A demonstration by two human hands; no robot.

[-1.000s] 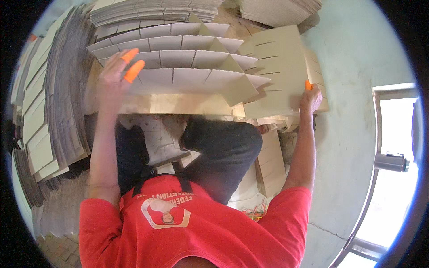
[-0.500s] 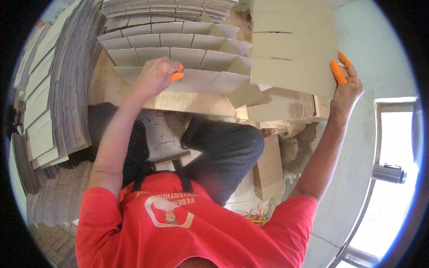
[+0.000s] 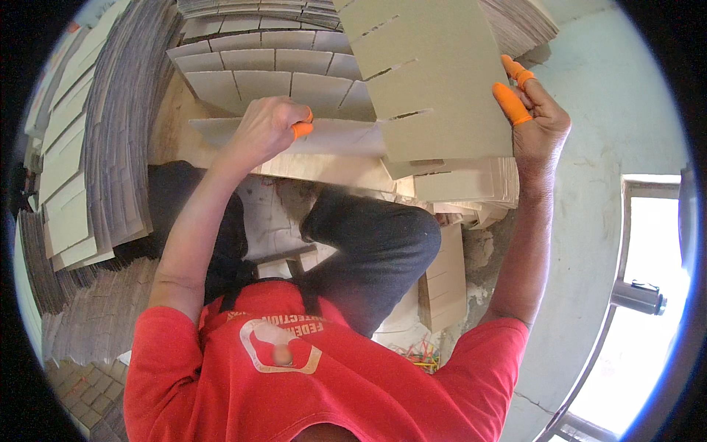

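Note:
Orange finger covers sit on the fingertips of both my hands. My left hand (image 3: 274, 127) is closed, its thumb and finger pinched at the top edge of the nearest upright cardboard strip (image 3: 342, 135). Several slotted grey strips (image 3: 254, 85) stand in rows beyond it. At the right, my right hand (image 3: 540, 121) grips the side edge of a large slotted cardboard sheet (image 3: 442, 88) between thumb and fingers. That sheet tilts across the right ends of the rows and hides them. Its slits open from the left edge.
A tall stack of slotted cardboard (image 3: 118, 125) rises at the left. More stacked pieces (image 3: 471, 180) lie under the sheet, and others (image 3: 515, 29) stand far right. The rows rest on a wooden board (image 3: 331, 168) in front of my knees. A wall (image 3: 567, 243) borders the right.
My right hand has brought the large sheet leftward over the rows, tilting it; its slits now point the other way round the strips' right ends. My left hand has barely shifted.

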